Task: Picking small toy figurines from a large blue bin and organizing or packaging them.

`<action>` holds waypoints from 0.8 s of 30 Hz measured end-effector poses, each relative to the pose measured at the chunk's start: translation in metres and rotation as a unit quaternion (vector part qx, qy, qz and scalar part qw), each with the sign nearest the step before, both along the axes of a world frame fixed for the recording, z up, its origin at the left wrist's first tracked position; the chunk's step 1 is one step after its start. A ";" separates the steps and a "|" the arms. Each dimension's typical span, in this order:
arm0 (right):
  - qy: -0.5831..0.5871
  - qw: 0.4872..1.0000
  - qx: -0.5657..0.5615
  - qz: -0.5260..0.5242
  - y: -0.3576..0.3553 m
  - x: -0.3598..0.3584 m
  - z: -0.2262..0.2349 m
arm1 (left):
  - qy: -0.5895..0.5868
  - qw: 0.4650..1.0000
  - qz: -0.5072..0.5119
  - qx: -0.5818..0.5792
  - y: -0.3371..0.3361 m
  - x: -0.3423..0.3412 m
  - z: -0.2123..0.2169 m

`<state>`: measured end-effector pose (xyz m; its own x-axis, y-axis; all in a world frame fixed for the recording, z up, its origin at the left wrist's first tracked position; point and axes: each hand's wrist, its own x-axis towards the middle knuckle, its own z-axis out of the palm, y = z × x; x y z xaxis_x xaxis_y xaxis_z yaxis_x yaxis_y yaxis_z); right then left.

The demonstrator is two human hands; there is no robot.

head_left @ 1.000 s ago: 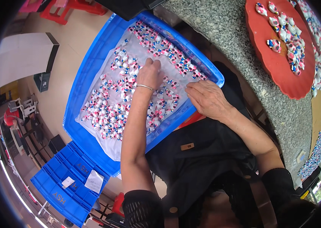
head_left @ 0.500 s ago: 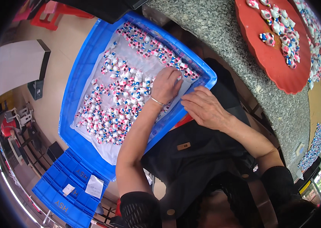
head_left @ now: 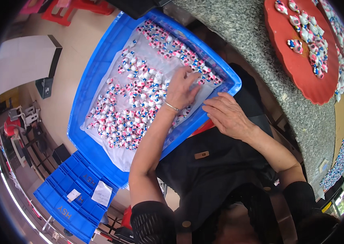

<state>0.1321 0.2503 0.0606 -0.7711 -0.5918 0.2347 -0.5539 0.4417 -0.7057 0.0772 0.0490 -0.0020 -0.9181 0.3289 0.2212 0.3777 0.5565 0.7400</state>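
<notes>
A large blue plastic crate [head_left: 95, 69] stands tilted across the view, lined with a white sheet [head_left: 117, 156]. Small white, pink and blue figurines [head_left: 129, 122] lie crowded on the sheet, with a neater band of them along the far side. My left hand [head_left: 181, 88] reaches into the crate near its right end, just above the sheet beside that band. Its fingers are bent and apart, and I see nothing between them. At the crate's near right rim, my right hand [head_left: 229, 117] has its fingers bent against the edge, gripping it.
On the speckled stone counter [head_left: 257, 53] at right rests a red scalloped tray [head_left: 279, 36] holding more figurines. Further figurines lie beyond it. A blue slatted crate [head_left: 64, 203] with paper slips stands lower left. Red stools [head_left: 60, 14] are at upper left.
My left hand's fingers have spread from a closer curl, staying near the same spot over the sheet. My right hand stays at the rim. The whole view has shifted slightly.
</notes>
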 end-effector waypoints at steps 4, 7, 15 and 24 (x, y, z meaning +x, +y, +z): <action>0.003 1.000 0.010 -0.003 0.002 0.000 0.000 | 0.019 0.989 0.093 -0.111 -0.053 -0.010 0.009; 0.012 1.000 0.010 0.002 0.001 0.000 -0.001 | -0.055 0.964 0.110 -0.234 -0.078 -0.011 0.020; -0.010 1.000 0.007 -0.002 0.001 0.003 0.001 | -0.099 0.962 0.104 -0.230 -0.068 -0.011 0.034; -0.009 1.000 0.002 0.009 0.004 0.001 0.000 | -0.011 0.998 -0.049 0.031 0.008 0.014 -0.005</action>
